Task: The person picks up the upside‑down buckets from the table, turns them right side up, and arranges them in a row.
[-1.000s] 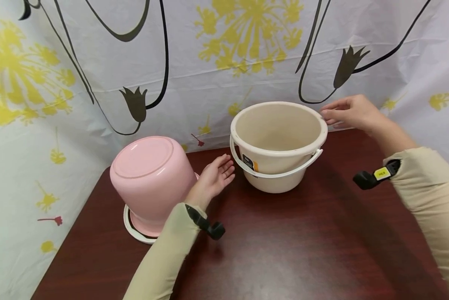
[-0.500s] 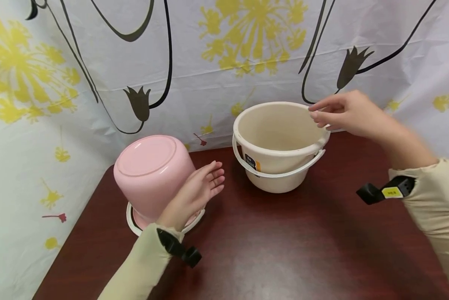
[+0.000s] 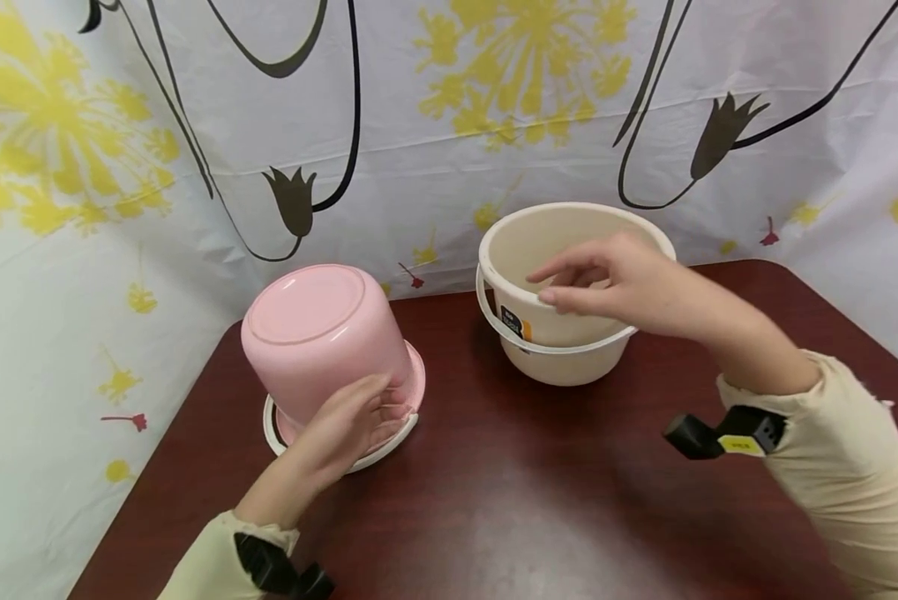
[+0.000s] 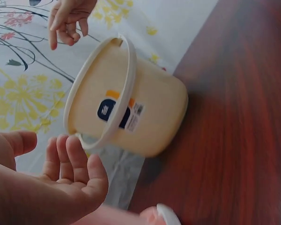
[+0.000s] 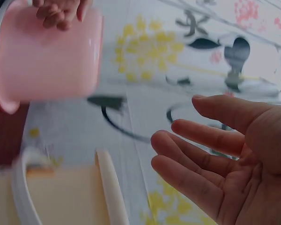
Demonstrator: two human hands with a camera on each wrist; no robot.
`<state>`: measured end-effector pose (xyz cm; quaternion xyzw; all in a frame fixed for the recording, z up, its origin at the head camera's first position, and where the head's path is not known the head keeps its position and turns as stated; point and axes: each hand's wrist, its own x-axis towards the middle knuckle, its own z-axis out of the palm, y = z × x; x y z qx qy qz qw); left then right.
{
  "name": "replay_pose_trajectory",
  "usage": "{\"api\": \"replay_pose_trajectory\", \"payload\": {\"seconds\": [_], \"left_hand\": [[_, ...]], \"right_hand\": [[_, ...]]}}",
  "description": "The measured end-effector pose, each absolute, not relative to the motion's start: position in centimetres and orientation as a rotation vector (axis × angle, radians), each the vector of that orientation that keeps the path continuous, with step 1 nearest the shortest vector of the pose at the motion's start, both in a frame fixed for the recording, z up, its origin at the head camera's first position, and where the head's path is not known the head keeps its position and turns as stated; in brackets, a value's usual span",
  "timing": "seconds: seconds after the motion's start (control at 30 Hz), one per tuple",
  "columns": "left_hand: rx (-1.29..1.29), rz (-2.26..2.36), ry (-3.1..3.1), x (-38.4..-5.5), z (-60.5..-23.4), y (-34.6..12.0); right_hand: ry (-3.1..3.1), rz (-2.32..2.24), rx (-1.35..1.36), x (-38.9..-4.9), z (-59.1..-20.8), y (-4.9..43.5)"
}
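Observation:
A pink bucket (image 3: pixel 321 342) stands upside down at the table's left, its white handle (image 3: pixel 385 446) lying round the rim. My left hand (image 3: pixel 344 429) is in front of it with fingers loosely bent, holding nothing; whether it touches the bucket I cannot tell. A cream bucket (image 3: pixel 561 362) stands upright near the back, its white handle hanging across the front and a dark and orange label (image 4: pixel 114 112) on its side. My right hand (image 3: pixel 621 283) hovers in front of that bucket's rim. In the right wrist view its fingers (image 5: pixel 192 164) are spread and hold nothing.
The dark red-brown table (image 3: pixel 509 508) extends in front of both buckets. A white cloth (image 3: pixel 419 100) with yellow and grey flower prints hangs behind and at the sides. A black wrist camera (image 3: pixel 726 433) sits on the right sleeve.
My right hand has left the cream bucket's far right rim and moved left across its front. My left hand has moved left and down, toward the pink bucket. Both buckets stay standing in place.

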<state>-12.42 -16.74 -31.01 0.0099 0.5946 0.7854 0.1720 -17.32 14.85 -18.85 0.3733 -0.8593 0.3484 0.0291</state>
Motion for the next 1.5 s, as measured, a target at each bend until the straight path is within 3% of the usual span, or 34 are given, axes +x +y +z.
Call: {"api": "replay_pose_trajectory", "payload": {"seconds": [0.5, 0.83, 0.97, 1.1, 1.5], "left_hand": [[0.031, 1.783, 2.344, -9.4, -33.6, -23.1], [0.347, 1.242, 2.867, -9.3, -35.0, -26.1], [0.450, 1.142, 2.939, -9.4, -35.5, -26.7], [0.544, 1.014, 2.975, -9.5, -36.0, -27.2], [0.845, 0.715, 3.058, -10.3, -36.3, -27.7]], "right_hand": [[-2.708, 1.032, 1.455, -17.5, -24.2, 7.4], [-2.788, 0.961, 1.522, -20.2, -29.7, 4.0], [-2.835, 0.672, 1.490, -20.9, -31.3, 3.0], [-2.856, 0.405, 1.443, -21.4, -32.3, 2.2], [-2.787, 0.198, 1.466, -22.5, -34.0, 0.7]]}}
